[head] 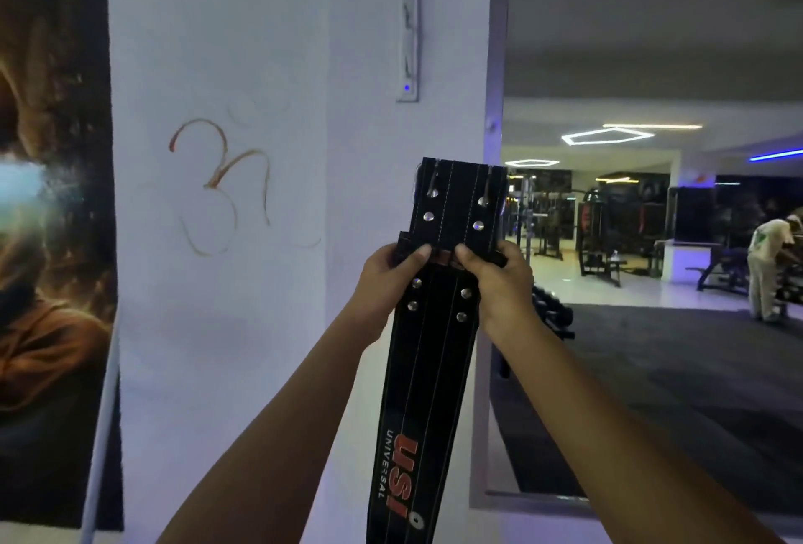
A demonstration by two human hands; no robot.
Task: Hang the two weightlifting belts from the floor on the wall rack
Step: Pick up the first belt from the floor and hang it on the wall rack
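Two bare forearms are stretched up from the bottom edge of the view, and between them a black weightlifting belt (423, 391) is held upright in front of the wall, off the floor. Red "USI" lettering with "UNIVERSAL" beside it is printed low on the strap, near the bottom edge. Higher up, the left hand (382, 278) is clamped on the belt's left edge, thumb pressed across the front and the other fingers wrapped behind. The right hand (495, 278) is clamped on the right edge the same way, thumb on the front. So both thumbs are almost touching over the middle of the strap. Above the hands the buckle end is stuck up, with silver rivets and metal prongs showing; a second layer can be seen folded behind it, but whether that's a second belt can't really be told.

Behind the belt, a white wall (260, 65) with an orange scribble (217, 183) is seen. A wall rack (409, 17) with hooks is mounted well above the belt, near the wall's right edge. A poster (48, 217) is hung at the far left. Off to the right, a dim gym floor with machines is visible, with a person in white (767, 270) bent over a bench.
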